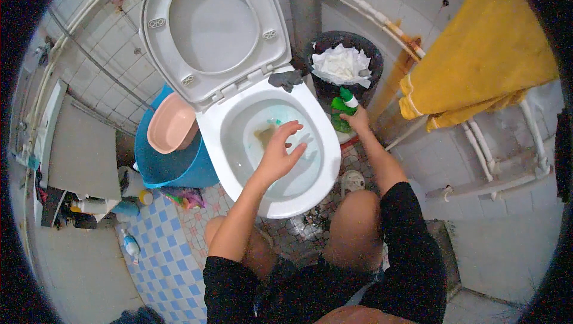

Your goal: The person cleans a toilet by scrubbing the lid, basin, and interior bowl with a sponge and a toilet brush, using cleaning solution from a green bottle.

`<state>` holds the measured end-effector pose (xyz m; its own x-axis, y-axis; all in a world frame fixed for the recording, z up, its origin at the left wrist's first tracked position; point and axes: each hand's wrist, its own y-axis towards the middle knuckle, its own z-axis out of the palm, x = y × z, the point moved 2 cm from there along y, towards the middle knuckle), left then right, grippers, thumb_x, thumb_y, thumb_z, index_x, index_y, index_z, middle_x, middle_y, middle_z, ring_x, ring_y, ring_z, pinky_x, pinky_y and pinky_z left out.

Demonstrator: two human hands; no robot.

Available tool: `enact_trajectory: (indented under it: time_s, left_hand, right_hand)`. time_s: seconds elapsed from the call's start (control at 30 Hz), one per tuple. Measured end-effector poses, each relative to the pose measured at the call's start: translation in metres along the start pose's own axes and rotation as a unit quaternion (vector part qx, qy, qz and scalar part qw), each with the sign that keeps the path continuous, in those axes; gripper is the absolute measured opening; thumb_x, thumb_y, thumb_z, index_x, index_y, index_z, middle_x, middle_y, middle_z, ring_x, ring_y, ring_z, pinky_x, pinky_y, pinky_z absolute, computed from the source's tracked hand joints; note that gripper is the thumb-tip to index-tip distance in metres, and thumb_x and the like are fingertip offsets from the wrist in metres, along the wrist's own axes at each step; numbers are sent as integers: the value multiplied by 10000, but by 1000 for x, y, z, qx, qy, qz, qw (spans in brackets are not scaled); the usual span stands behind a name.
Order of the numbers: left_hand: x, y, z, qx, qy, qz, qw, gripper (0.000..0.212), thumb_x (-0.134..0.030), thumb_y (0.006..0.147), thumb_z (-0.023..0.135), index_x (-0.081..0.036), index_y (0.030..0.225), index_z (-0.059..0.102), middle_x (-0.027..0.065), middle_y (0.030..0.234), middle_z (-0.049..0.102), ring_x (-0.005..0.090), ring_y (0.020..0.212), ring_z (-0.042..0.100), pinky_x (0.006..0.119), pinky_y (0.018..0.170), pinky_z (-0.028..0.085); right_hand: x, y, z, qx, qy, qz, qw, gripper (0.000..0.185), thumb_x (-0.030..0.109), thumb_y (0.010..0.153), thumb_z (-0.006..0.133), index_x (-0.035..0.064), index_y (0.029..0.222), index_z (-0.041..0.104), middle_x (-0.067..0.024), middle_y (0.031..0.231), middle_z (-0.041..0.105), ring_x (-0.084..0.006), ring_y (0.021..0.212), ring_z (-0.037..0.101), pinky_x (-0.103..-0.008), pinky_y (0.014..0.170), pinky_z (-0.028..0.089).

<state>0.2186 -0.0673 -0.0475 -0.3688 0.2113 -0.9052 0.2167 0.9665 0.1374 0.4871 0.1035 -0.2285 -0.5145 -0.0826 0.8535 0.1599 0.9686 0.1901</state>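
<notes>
A white toilet bowl stands before me, with its seat and lid raised. Over the bowl hangs my left hand, fingers apart and holding nothing. Teal liquid streaks and a brownish patch show inside the bowl, partly hidden by that hand. To the right of the toilet, my right hand grips a green plastic bottle with a green and white cap, low near the floor. A dark grey cloth lies on the toilet's back right edge, by the hinge.
Behind the bottle is a black waste bin filled with crumpled white paper. A blue tub holding a pink basin stands left of the toilet. A yellow towel hangs at right. A small bottle lies on the left floor.
</notes>
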Motion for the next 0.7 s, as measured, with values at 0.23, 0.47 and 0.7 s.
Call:
enact_trajectory:
  time_s: [0.23,0.47,0.7]
  left_hand:
    - [3,2,9,13,3,-7,1000,415,-155,821,627,-102,1209,490,103,1343,410,259,1161,473,394,873,461]
    - [-1,-5,31,40,22,31,998,404,-149,830,617,-111,1215,502,100,1339,420,260,1174,472,379,880,469]
    - [-11,-3,80,74,46,104,991,457,-179,839,615,-117,1271,478,109,1359,405,291,1204,451,398,915,461]
  right_hand:
    - [-12,-17,5,-20,-113,-29,993,568,279,644,787,-8,1080,563,-195,981,635,-350,925,607,-416,816,469]
    - [0,-68,-19,45,-80,-43,995,708,189,693,744,-25,1277,406,-231,1222,503,-360,1143,482,-397,958,391]
    - [-2,-143,-85,88,-376,-93,918,613,96,718,662,-10,1276,433,-190,1336,408,-327,1252,384,-454,1026,326]
